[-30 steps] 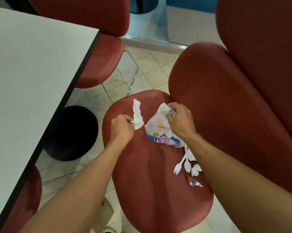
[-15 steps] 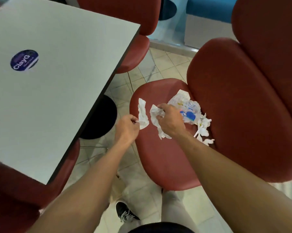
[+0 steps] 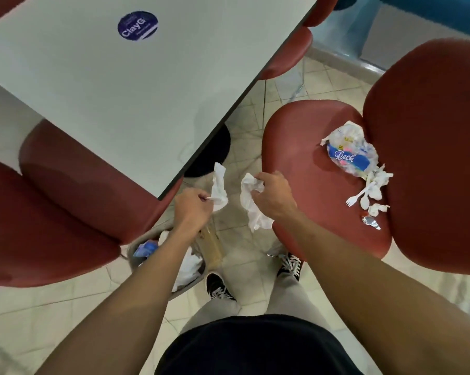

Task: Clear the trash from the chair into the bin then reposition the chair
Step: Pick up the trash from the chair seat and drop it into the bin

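1. Our left hand (image 3: 191,209) reaches out over the grey round bin (image 3: 158,262) on the floor, fingers pinching a crumpled white napkin (image 3: 219,189).
2. Our right hand (image 3: 273,196) clutches a second white tissue (image 3: 252,209).
3. A crinkled blue-and-clear plastic wrapper (image 3: 348,152) and white plastic cutlery (image 3: 363,194) lie on the red padded chair (image 3: 304,158).

Grey table (image 3: 136,85) with round purple sticker (image 3: 137,25); black table base (image 3: 212,155) on tiled floor (image 3: 244,242).

Red chair seat (image 3: 304,147), crumpled plastic wrapper (image 3: 350,152), white fork (image 3: 355,198), spoon (image 3: 365,200), foil scrap (image 3: 371,222)
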The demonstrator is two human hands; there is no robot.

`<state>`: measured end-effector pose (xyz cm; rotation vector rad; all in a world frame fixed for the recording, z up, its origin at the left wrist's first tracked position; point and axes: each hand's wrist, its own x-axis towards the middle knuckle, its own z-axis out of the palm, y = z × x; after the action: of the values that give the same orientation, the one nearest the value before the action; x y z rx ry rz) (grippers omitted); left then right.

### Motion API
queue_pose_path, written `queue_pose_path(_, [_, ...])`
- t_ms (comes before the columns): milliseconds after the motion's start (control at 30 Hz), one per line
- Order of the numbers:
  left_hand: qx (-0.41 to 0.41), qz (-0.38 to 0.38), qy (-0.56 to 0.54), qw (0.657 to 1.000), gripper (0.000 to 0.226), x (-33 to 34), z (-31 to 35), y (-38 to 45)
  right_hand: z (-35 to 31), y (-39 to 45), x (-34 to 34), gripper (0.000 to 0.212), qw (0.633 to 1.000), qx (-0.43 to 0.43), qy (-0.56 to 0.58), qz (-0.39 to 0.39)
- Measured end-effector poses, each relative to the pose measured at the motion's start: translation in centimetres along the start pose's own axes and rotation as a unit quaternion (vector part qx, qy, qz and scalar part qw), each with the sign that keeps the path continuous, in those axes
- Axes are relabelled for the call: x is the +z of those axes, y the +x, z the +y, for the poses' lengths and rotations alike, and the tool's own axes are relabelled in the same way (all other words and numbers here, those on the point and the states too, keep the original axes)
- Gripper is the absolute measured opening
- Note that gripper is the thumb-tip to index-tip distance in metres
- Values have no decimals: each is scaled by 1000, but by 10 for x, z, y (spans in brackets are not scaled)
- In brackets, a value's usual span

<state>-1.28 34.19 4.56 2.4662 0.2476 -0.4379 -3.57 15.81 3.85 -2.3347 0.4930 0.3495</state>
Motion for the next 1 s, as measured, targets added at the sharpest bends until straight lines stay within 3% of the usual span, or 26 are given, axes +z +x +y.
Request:
queue_pose_path(333, [-150, 15, -26, 988, 10, -39, -145, -21, -57, -25, 97, 37, 993, -62, -21, -100])
queue_pose_path(567, [-233, 7, -69, 970, 12, -29, -205, -36, -85, -36, 158, 34, 982, -66, -56, -166])
queue_pose_path(833, [-272, -6, -104, 957, 17, -14, -245, -40, -98, -39, 212, 41, 967, -43, -102, -231])
queue_pose_path(1000, [-240, -9, -93, 966, 22, -18, -246, -38, -98, -42, 215, 55, 964, -18, -105, -245])
